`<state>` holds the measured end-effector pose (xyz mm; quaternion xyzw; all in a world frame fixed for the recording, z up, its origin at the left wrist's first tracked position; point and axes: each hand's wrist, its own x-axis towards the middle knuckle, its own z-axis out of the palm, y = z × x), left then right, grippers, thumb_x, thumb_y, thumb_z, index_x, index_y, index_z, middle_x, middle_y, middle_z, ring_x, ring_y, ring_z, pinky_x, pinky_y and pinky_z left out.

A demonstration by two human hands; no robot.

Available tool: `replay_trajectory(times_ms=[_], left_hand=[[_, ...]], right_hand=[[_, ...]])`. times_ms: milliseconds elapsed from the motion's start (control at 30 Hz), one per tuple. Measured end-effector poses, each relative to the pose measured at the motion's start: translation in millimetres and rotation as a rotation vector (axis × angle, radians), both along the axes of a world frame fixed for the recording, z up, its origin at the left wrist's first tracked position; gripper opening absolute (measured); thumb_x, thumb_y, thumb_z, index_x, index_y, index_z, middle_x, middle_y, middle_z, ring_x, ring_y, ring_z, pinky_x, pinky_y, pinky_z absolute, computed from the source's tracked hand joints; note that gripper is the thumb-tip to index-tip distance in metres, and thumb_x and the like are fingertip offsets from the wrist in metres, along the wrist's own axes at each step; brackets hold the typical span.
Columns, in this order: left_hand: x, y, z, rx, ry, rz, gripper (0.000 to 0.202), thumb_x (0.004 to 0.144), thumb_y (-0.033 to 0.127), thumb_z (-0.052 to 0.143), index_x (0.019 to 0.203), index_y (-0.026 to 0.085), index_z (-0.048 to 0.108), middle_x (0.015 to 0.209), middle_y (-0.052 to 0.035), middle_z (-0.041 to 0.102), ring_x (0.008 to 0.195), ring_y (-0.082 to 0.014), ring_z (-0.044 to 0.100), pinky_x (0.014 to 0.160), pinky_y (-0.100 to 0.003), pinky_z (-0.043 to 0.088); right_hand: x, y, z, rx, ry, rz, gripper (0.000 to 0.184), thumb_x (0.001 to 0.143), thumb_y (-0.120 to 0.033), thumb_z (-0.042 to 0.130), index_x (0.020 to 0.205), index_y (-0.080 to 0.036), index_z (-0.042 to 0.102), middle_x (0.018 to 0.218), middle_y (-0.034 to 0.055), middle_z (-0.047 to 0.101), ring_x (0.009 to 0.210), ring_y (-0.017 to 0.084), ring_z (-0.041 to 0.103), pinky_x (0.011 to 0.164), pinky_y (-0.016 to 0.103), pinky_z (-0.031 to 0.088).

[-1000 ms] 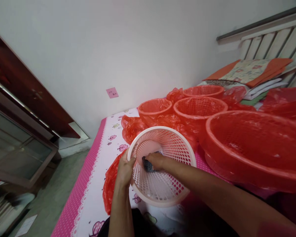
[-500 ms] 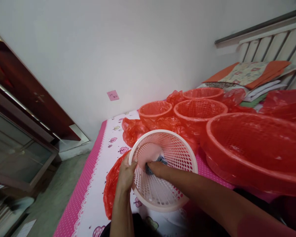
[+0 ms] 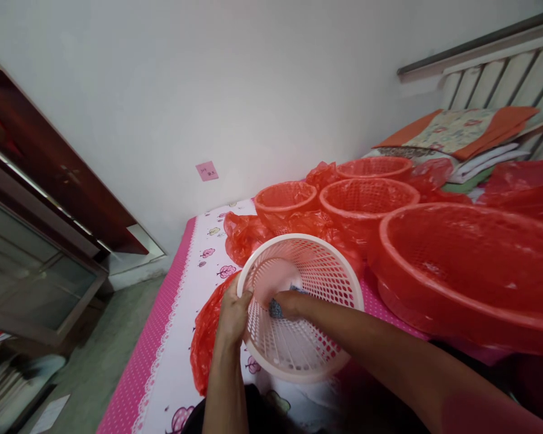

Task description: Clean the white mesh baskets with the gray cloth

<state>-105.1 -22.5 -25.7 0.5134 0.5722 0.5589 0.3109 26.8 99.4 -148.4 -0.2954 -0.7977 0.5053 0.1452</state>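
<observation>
A pale pink mesh basket [image 3: 319, 265] is tilted toward me over the bed. My left hand [image 3: 233, 316] grips its near-left rim, thumb inside. My right hand [image 3: 289, 303] reaches into the basket and presses a small dark grey-blue cloth [image 3: 276, 310] against the mesh wall, fingers closed on it. A crumpled red plastic bag [image 3: 203, 340] lies under the basket on the left.
Several red-bagged baskets stand behind: a small one [image 3: 284, 199], a middle one [image 3: 366, 199], a far one [image 3: 374, 167], a large one [image 3: 470, 271] at right. The pink-edged bed sheet [image 3: 172, 337] drops to the floor at left. A dark cabinet [image 3: 40, 199] stands left, folded bedding [image 3: 461, 138] at the back.
My right hand with the cloth has shifted slightly inside the basket, and the basket has turned a little in my left hand.
</observation>
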Motion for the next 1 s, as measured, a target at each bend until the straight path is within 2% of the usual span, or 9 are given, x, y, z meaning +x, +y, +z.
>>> replay_trajectory(times_ms=[167,267,400,533,633,733,800,900,1000], left_hand=[[2,1,1.0,0.004,-0.009,-0.012,0.052,0.083,0.028,0.068,0.134,0.022,0.074,0.146,-0.0099,0.074,0.14,-0.0328,0.065,0.124,-0.048,0.044],[2,2,0.1,0.009,-0.023,-0.022,0.054,0.083,0.027,0.068,0.136,0.021,0.073,0.146,-0.0109,0.074,0.14,-0.0338,0.065,0.124,-0.05,0.044],[1,1,0.2,0.019,-0.042,-0.039,0.052,0.085,0.027,0.068,0.137,0.02,0.073,0.146,-0.0117,0.074,0.14,-0.0337,0.065,0.123,-0.049,0.045],[1,0,3.0,-0.005,-0.028,-0.009,0.052,0.083,0.028,0.069,0.134,0.02,0.074,0.142,-0.0117,0.077,0.135,-0.0337,0.069,0.121,-0.048,0.047],[2,-1,4.6,-0.029,-0.054,0.01,0.052,0.081,0.027,0.069,0.133,0.021,0.074,0.141,-0.0108,0.077,0.135,-0.0336,0.068,0.121,-0.047,0.047],[1,-1,4.1,-0.029,-0.081,-0.029,0.05,0.083,0.029,0.071,0.132,0.025,0.074,0.144,-0.0087,0.076,0.137,-0.0324,0.067,0.122,-0.044,0.045],[-1,0,2.9,-0.021,-0.096,-0.07,0.052,0.084,0.032,0.073,0.135,0.026,0.073,0.146,-0.0084,0.075,0.138,-0.0323,0.067,0.122,-0.044,0.045],[-5,1,1.5,-0.01,-0.094,-0.096,0.057,0.084,0.033,0.074,0.14,0.025,0.07,0.15,-0.0084,0.072,0.141,-0.0332,0.064,0.124,-0.046,0.044],[-6,0,2.2,-0.006,-0.068,-0.084,0.056,0.084,0.033,0.074,0.139,0.028,0.071,0.151,-0.0055,0.071,0.145,-0.0328,0.061,0.127,-0.046,0.041]], right_hand=[[-1,2,15.3,0.139,-0.462,0.172,0.024,0.105,-0.038,0.072,0.117,-0.017,0.073,0.118,0.0061,0.075,0.1,0.022,0.074,0.088,0.041,0.064],[1,-1,25.3,0.195,-0.571,0.242,0.023,0.104,-0.036,0.073,0.117,-0.017,0.073,0.118,0.0065,0.075,0.102,0.023,0.074,0.091,0.043,0.064],[14,-15,35.6,0.254,-0.614,0.248,0.01,0.088,-0.015,0.078,0.098,-0.013,0.078,0.099,0.0102,0.081,0.092,0.028,0.077,0.081,0.038,0.061],[31,-39,44.8,0.284,-0.615,0.169,0.042,0.067,-0.006,0.076,0.109,-0.013,0.078,0.102,0.0155,0.083,0.09,0.037,0.079,0.07,0.037,0.057],[43,-60,52.0,0.294,-0.577,0.101,0.057,0.063,-0.007,0.075,0.119,-0.014,0.075,0.11,0.0185,0.083,0.097,0.04,0.079,0.069,0.037,0.055],[52,-81,55.2,0.263,-0.483,0.039,0.049,0.071,-0.02,0.075,0.12,-0.02,0.074,0.117,0.0147,0.082,0.101,0.037,0.077,0.071,0.034,0.053],[56,-96,53.6,0.187,-0.325,-0.047,0.045,0.071,-0.024,0.077,0.116,-0.023,0.074,0.114,0.0104,0.082,0.099,0.033,0.076,0.073,0.033,0.051],[60,-116,48.2,0.045,-0.008,-0.168,0.041,0.065,-0.02,0.075,0.106,-0.021,0.074,0.105,0.0057,0.08,0.094,0.028,0.071,0.076,0.032,0.049],[63,-132,44.9,-0.021,0.15,-0.179,0.039,0.064,-0.02,0.07,0.103,-0.02,0.074,0.097,0.0028,0.078,0.086,0.023,0.067,0.075,0.03,0.047]])
